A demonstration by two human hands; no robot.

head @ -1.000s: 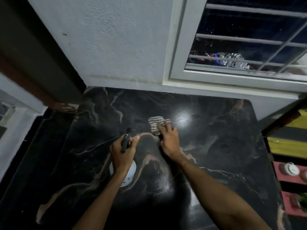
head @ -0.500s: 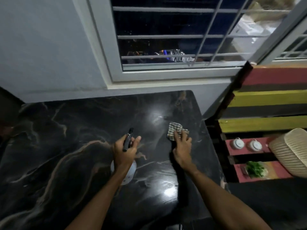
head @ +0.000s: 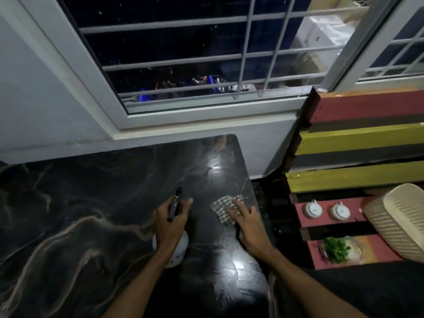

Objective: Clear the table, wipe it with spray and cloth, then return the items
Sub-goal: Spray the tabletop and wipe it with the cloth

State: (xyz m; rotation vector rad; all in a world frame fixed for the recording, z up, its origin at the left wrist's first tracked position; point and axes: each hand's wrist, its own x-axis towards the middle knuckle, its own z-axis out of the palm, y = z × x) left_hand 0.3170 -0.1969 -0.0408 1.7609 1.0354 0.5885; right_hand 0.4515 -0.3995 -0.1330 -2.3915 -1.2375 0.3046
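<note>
The black marble table [head: 91, 203] fills the lower left, glossy with pale veins. My left hand [head: 171, 222] grips a white spray bottle [head: 177, 250] with a black trigger head, held just above the table's middle. My right hand [head: 247, 222] presses flat on a checked cloth [head: 221, 206] lying on the table close to its right edge. The fingers of that hand cover the cloth's near right part.
A barred window [head: 183, 65] stands behind the table. To the right, a pink and yellow slatted shelf [head: 358, 138] holds two small white pots [head: 312, 210], green leaves [head: 336, 249] and a cream woven basket [head: 399, 219]. A dark gap separates table and shelf.
My right hand has slid the cloth rightward across the table, from its middle toward the right edge. The view has swung right. My left hand keeps the bottle in the same grip.
</note>
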